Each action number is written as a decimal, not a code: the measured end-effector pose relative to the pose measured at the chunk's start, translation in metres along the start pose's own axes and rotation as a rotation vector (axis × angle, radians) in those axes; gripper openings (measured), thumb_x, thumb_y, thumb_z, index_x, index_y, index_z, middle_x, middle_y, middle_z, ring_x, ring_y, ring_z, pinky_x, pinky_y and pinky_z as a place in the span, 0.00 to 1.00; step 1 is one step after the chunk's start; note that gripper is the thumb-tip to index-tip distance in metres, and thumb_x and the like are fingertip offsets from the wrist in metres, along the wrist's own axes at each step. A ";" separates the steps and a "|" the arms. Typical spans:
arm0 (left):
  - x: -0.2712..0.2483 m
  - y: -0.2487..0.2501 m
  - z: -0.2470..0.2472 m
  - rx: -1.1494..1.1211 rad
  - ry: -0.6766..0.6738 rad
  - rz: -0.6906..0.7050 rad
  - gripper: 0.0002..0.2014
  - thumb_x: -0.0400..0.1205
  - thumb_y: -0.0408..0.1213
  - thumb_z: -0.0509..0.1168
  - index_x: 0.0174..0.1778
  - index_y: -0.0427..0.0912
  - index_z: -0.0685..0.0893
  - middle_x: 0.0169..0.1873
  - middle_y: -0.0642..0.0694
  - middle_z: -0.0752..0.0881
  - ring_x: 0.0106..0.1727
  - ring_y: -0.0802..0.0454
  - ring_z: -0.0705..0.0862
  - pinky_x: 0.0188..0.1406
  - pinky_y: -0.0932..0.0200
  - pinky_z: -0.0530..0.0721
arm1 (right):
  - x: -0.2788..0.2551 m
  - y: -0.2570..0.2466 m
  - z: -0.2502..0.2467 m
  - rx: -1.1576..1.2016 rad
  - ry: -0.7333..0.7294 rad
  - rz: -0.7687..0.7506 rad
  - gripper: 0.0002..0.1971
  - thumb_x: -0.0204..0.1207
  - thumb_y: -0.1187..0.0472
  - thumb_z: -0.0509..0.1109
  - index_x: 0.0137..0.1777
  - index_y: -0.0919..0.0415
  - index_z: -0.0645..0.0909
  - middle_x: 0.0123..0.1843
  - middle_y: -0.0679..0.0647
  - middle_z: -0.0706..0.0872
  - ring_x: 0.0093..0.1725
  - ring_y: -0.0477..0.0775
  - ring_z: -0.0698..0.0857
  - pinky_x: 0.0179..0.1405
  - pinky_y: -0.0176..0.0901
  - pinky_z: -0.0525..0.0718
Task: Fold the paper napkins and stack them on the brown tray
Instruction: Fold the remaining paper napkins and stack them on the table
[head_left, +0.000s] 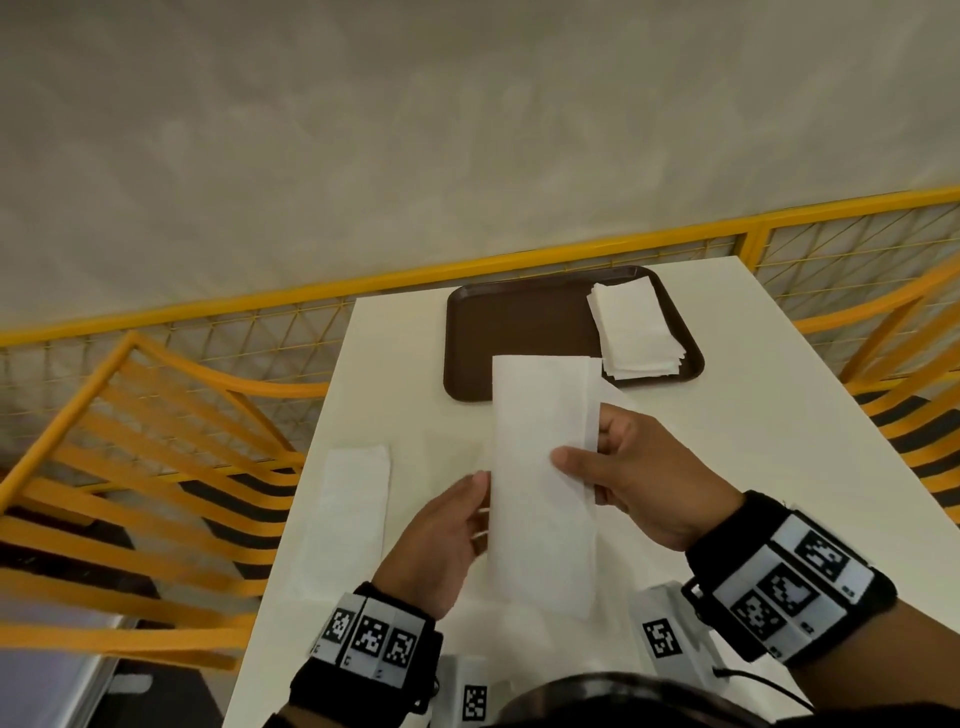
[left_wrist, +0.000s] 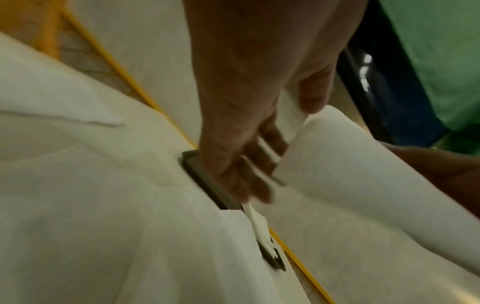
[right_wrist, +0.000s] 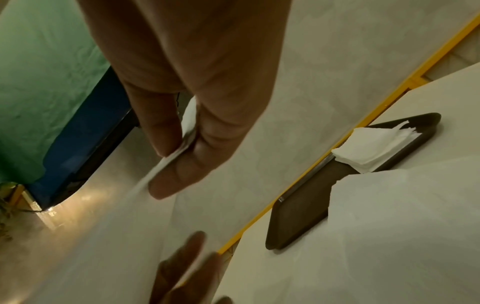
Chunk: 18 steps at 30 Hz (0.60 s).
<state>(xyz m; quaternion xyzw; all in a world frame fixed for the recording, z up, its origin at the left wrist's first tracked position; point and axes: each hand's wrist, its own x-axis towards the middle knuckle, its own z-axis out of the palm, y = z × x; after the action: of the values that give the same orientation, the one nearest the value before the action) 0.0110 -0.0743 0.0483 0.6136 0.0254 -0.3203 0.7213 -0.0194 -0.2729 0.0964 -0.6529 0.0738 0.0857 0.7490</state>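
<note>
Holding: a long napkin strip (head_left: 543, 483) is up above the middle of the tabletop (head_left: 727, 431), folded lengthwise, its layers not quite aligned along the right edge.
Right hand: the right hand (head_left: 644, 483) pinches the strip's right edge between thumb and fingers; the right wrist view shows the paper nipped at the fingertips.
Left hand: the left hand (head_left: 441, 545) grasps the left edge, thumb in front, fingers curled behind the sheet.
Brown tray: the brown tray (head_left: 498, 322) sits at the far edge of the tabletop; a stack of folded napkins (head_left: 636, 327) fills its right side.
Spare napkin: another napkin (head_left: 348, 514) lies flat near the left edge.
Step, as I judge it: closing the next fold before stacking.
Risk: the offset layers may crease crooked if pressed as they are.
Risk: thin paper could tear or crumple under uneven pull from the two pinches.
Risk: the stack's fanned edges may slide if the new piece lands off-centre.
</note>
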 end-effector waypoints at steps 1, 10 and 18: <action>0.001 -0.002 -0.003 -0.048 -0.022 -0.019 0.23 0.83 0.47 0.57 0.67 0.35 0.79 0.64 0.38 0.84 0.66 0.40 0.81 0.71 0.39 0.72 | 0.001 0.002 0.001 -0.018 -0.009 0.016 0.13 0.78 0.70 0.69 0.60 0.58 0.82 0.53 0.55 0.92 0.52 0.57 0.90 0.49 0.49 0.88; 0.031 -0.002 -0.072 0.428 0.573 0.026 0.12 0.84 0.39 0.59 0.52 0.39 0.85 0.52 0.38 0.87 0.54 0.40 0.83 0.56 0.51 0.80 | 0.011 0.016 0.003 -0.178 0.028 0.137 0.16 0.77 0.65 0.72 0.62 0.51 0.78 0.50 0.62 0.90 0.47 0.55 0.91 0.52 0.52 0.90; 0.044 -0.024 -0.181 0.868 0.898 -0.167 0.16 0.86 0.39 0.55 0.56 0.31 0.82 0.56 0.30 0.84 0.57 0.33 0.80 0.61 0.44 0.76 | 0.003 0.033 -0.024 -0.282 0.069 0.238 0.08 0.77 0.60 0.72 0.55 0.55 0.84 0.48 0.60 0.90 0.47 0.58 0.91 0.54 0.55 0.89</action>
<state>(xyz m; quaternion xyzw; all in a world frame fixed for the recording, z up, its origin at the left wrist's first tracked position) 0.0983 0.0690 -0.0357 0.9210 0.2413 -0.0678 0.2982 -0.0240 -0.2923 0.0607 -0.7405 0.1636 0.1608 0.6317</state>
